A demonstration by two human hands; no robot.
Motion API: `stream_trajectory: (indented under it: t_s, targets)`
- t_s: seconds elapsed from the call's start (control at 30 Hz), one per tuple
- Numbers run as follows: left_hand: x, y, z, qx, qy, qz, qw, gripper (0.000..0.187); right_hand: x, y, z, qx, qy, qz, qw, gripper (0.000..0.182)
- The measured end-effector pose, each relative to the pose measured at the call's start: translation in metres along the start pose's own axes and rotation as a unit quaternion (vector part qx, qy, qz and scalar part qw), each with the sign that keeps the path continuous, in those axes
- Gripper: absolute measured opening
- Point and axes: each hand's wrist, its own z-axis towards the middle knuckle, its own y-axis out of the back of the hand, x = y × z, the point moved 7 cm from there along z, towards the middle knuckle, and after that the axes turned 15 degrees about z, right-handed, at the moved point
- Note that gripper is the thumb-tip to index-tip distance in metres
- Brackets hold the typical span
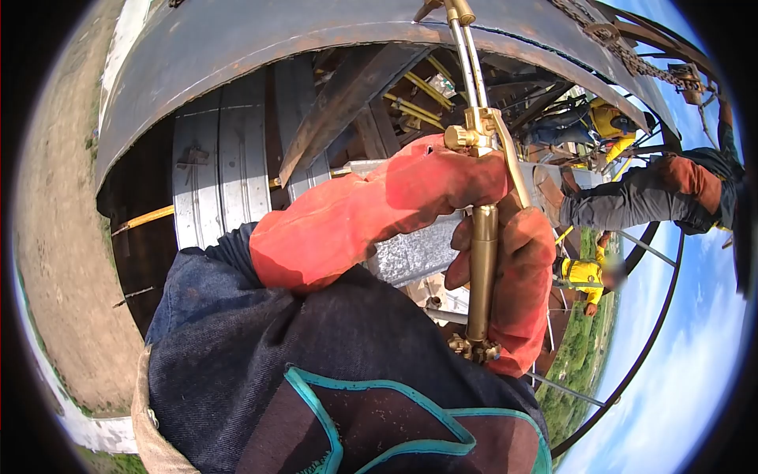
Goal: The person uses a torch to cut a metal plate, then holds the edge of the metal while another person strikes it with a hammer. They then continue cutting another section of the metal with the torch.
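Note:
A brass cutting torch (482,268) stands nearly upright before me, with silvery tubes running up to its head at the top edge. My left hand (462,178), in a red leather glove, is closed around its upper body, just below a brass valve knob (458,137) and beside the long lever (513,162). Lower down, my right hand (525,265), gloved the same way, wraps the handle from the right. Its fingertips show on the handle's left side. Brass valves (472,348) sit at the handle's lower end. The torch head is close to a curved steel plate (316,25).
Corrugated metal sheets (221,170) and a rusty beam (347,107) lie below the plate. A chain (632,59) hangs at upper right. Several co-workers are on the right, including one in grey trousers (632,193) and one in a yellow shirt (584,272). Open ground (63,221) shows far below.

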Motion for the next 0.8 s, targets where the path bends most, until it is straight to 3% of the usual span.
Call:
stream_trajectory:
  t_s: [0.17,0.3,0.43,0.57,0.67,0.8]
  targets:
    - [0.013,0.0,0.002,-0.005,-0.025,-0.061,0.998,0.033,-0.002,0.003,-0.002,-0.006,-0.01,-0.004,1.0,0.079]
    - [0.023,0.0,0.007,-0.005,-0.032,-0.095,0.995,0.034,0.002,-0.001,-0.003,-0.002,-0.063,0.036,0.997,0.057]
    - [0.002,0.001,-0.002,-0.022,-0.014,-0.038,0.999,0.035,-0.004,0.005,0.001,-0.006,-0.002,0.02,1.0,0.075]
    - [0.006,0.0,-0.001,-0.027,-0.006,-0.048,0.998,0.036,-0.003,0.004,0.002,-0.022,-0.022,0.008,0.999,0.069]
    - [0.03,0.0,0.01,-0.003,-0.076,-0.13,0.989,0.036,-0.002,0.003,0.001,-0.027,-0.02,0.006,0.999,0.067]
    - [0.024,0.0,0.007,-0.007,-0.041,-0.096,0.994,0.036,-0.002,0.003,0.0,-0.034,-0.02,0.016,0.999,0.067]
